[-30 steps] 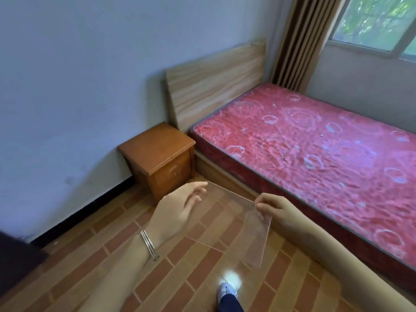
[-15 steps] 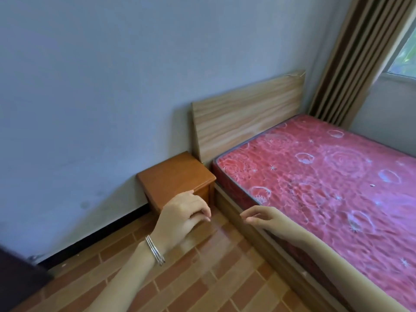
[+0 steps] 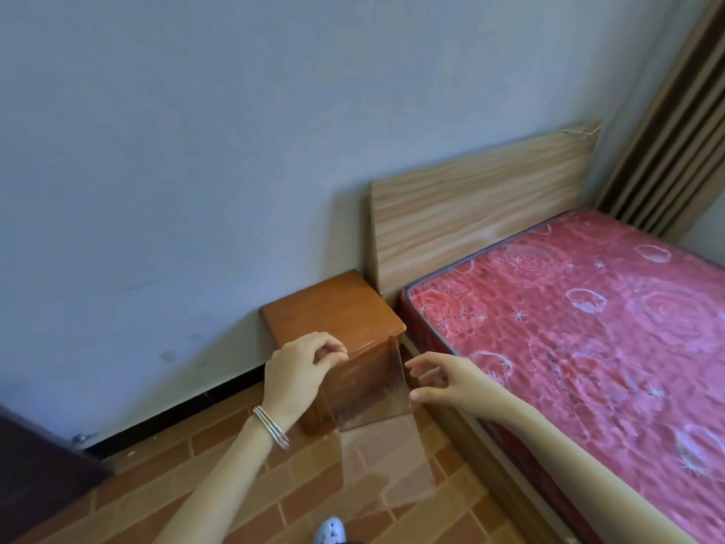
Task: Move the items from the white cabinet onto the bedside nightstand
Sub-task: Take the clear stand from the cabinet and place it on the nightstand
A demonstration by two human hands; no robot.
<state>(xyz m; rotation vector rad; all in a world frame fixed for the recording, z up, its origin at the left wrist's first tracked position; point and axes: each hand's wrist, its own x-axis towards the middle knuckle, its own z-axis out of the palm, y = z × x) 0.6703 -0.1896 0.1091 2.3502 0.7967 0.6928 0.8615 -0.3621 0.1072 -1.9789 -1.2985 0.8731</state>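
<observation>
A clear acrylic sheet [image 3: 376, 457], bent into an upright panel and a lower flap, hangs in front of the orange-brown wooden nightstand [image 3: 333, 312]. My left hand [image 3: 302, 371], with thin bracelets on its wrist, pinches the sheet's upper left corner just off the nightstand's front edge. At the sheet's right edge, my right hand [image 3: 439, 378] holds it between thumb and fingertips. Nothing lies on the nightstand top. The white cabinet is out of view.
The bed's red patterned mattress [image 3: 588, 347] and light wooden headboard [image 3: 478, 214] stand right of the nightstand, against the pale wall. A brown curtain [image 3: 674, 131] hangs at far right. Dark furniture [image 3: 35, 473] fills the lower left. The floor is brick-patterned tile [image 3: 251, 504].
I have come closer to the nightstand. Both hands carried the clear sheet forward, and it went from lying nearly flat to hanging upright in front of the nightstand.
</observation>
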